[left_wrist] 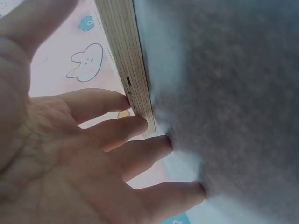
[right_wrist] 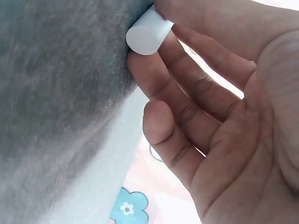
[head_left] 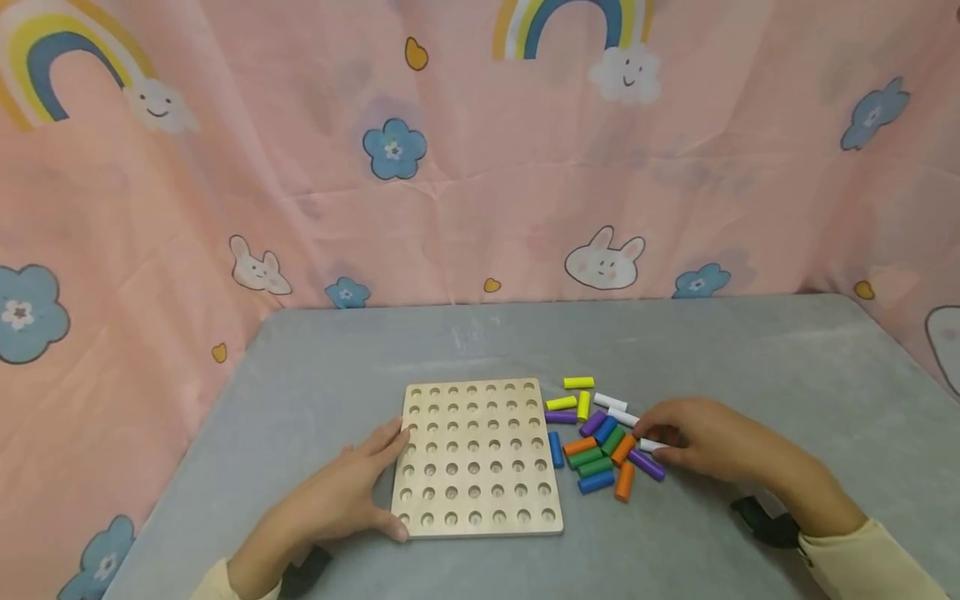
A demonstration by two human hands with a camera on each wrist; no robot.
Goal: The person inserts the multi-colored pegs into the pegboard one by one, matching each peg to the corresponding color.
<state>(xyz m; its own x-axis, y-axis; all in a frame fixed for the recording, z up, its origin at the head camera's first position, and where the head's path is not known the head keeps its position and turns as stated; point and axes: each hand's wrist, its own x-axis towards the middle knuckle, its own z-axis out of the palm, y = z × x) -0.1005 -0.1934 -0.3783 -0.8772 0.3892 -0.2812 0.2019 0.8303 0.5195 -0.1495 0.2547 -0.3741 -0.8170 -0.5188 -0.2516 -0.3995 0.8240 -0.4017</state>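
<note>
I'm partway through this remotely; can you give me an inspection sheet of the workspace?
Surface: grey, cloth-like tabletop, lying flat under everything.
Job's things: square, pale wooden board with rows of round holes, no peg in any visible hole; loose cylindrical pegs in yellow, white, purple, blue, green and orange beside its right edge.
Clutter: those pegs lie jumbled, several touching.
Left hand: fingers extended, resting against the board's left edge.
Right hand: pinches a white cylindrical peg at the cluster's right side.
Cables: nothing seen.
Surroundings: pink fabric backdrop printed with rainbows, flowers and rabbits.
</note>
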